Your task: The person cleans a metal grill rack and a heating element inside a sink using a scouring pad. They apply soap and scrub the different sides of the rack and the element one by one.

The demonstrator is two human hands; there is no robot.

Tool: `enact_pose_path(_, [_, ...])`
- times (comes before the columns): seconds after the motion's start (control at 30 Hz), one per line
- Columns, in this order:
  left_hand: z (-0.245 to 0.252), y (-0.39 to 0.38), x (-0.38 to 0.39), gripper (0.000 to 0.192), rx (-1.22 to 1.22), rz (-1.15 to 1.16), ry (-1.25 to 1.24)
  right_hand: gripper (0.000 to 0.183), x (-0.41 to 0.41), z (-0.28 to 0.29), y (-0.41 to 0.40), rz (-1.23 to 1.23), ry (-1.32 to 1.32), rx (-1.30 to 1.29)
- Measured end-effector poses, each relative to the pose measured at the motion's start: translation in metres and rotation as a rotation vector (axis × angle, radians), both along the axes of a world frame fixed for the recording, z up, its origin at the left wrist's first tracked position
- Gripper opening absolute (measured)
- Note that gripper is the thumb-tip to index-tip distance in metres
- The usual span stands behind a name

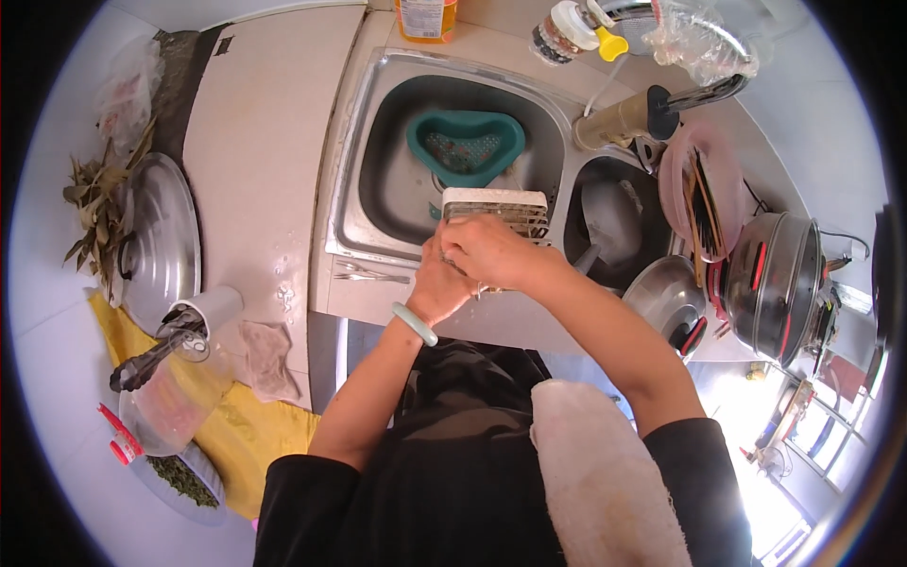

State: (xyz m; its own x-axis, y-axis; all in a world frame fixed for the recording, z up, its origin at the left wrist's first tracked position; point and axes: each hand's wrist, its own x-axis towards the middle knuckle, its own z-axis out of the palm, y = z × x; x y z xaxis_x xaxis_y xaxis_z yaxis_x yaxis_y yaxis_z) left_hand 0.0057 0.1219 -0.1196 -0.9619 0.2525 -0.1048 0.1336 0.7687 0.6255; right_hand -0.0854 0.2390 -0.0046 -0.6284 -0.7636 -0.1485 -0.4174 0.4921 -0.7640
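Over the front rim of the large sink basin [397, 159], both hands meet at a small wire rack [496, 195] with a pale rim and stained bars. My left hand [441, 287], a pale green bangle at its wrist, is at the rack's near left side and seems to grip it. My right hand [492, 248] lies across the rack's near side, fingers curled around a small grey textured thing [452, 264] that is mostly hidden. Behind the rack, a green strainer basket [464, 170] with food scraps sits in the basin.
Small cutlery [372, 275] lies on the counter edge left of my hands. The smaller basin [616, 212] holds a cleaver-like blade. Right of it stand a pink colander with chopsticks [701, 191], a pot lid [662, 301] and a steamer pot [769, 283]. The faucet [708, 92] arches above.
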Motion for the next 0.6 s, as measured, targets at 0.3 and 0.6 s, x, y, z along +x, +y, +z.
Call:
enact_pose_path(0.3, [0.072, 0.005, -0.017, 0.112, 0.402, 0.363, -0.502, 0.01, -0.003, 0.01, 0.059, -0.059, -0.045, 0.15])
enact_pose_path(0.6, [0.076, 0.006, -0.017, 0.111, 0.465, 0.361, -0.47, 0.009, -0.005, 0.018, 0.054, -0.033, -0.053, 0.101])
